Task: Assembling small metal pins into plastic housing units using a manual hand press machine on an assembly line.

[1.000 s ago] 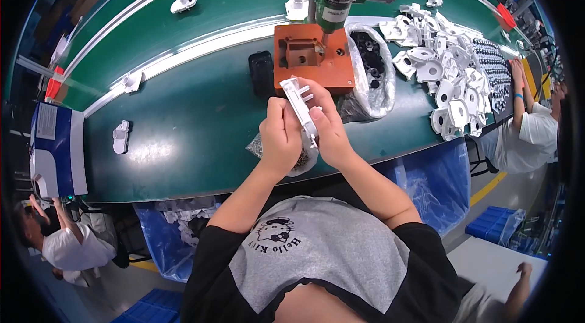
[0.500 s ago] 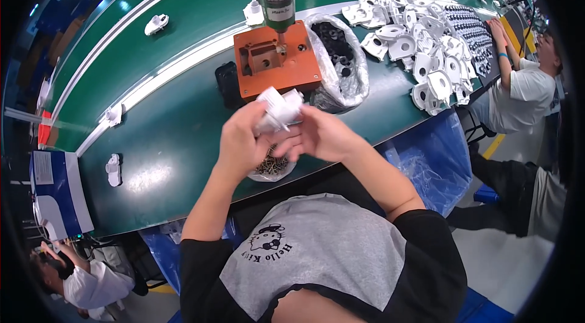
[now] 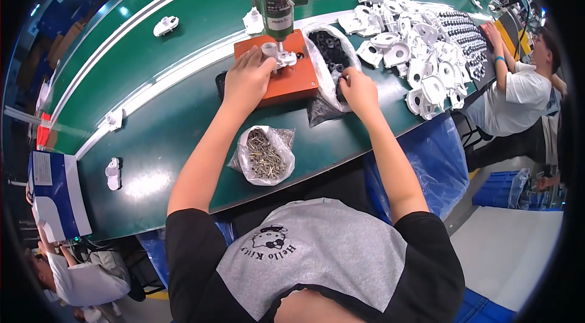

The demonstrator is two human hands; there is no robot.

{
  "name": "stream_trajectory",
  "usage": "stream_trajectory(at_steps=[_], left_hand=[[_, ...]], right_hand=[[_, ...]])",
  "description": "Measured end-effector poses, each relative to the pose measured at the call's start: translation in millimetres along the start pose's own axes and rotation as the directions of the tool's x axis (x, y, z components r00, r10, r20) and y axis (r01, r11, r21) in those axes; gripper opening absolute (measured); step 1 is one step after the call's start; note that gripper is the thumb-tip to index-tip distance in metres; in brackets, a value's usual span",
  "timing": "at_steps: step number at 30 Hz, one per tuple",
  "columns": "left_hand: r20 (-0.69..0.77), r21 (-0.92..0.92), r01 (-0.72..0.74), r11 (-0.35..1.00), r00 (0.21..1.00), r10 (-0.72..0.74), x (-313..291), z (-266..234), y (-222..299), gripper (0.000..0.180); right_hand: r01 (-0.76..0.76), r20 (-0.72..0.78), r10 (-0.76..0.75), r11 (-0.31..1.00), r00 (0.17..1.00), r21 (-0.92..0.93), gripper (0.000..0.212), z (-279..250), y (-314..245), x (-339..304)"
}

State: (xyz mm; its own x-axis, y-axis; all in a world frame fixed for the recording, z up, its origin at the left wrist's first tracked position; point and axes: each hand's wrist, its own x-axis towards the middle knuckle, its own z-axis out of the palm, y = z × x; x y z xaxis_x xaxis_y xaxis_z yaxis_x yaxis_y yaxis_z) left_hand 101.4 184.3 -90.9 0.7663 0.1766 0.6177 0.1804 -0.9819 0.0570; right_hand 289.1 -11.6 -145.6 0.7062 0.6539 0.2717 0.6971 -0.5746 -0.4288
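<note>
A white moulded plastic part [image 3: 284,58] sits on the orange fixture block [image 3: 292,83], directly under the spindle of a green press-like machine [image 3: 278,9]. My left hand [image 3: 247,79] is closed on the left side of that part, thumb toward the spindle. To the right, my right hand [image 3: 359,90] reaches over the rim of a clear plastic bag [image 3: 329,90] of small black round pieces [image 3: 329,47]. Its fingers are curled together among those pieces, and what they pinch is hidden. Nearer me, an open bag holds thin metal screws [image 3: 265,155].
A large heap of white plastic parts [image 3: 420,49] lies at the right, beside rows of dark pieces [image 3: 463,33]. Single white parts [image 3: 113,173] lie on the left table and the green belt [image 3: 201,3]. A co-worker [image 3: 518,88] sits at the right.
The white part went from both hands, above the screw bag, onto the orange block under the spindle. My left hand stayed with it; my right hand moved right to the black pieces.
</note>
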Motion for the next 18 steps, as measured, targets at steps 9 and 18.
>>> stream_trajectory(at_steps=[9,18], left_hand=[[0.167,-0.202,0.042,0.978,0.986,-0.008,-9.5,-2.3,-13.1,0.013],[0.029,-0.210,0.101,0.973,0.995,-0.097,-13.2,5.3,-0.3,0.011]], right_hand=[[0.154,-0.076,-0.138,0.946,0.988,0.284,0.024,-13.2,1.7,4.4],[0.423,-0.265,-0.343,0.826,0.901,0.373,0.014,0.2,-83.8,52.6]])
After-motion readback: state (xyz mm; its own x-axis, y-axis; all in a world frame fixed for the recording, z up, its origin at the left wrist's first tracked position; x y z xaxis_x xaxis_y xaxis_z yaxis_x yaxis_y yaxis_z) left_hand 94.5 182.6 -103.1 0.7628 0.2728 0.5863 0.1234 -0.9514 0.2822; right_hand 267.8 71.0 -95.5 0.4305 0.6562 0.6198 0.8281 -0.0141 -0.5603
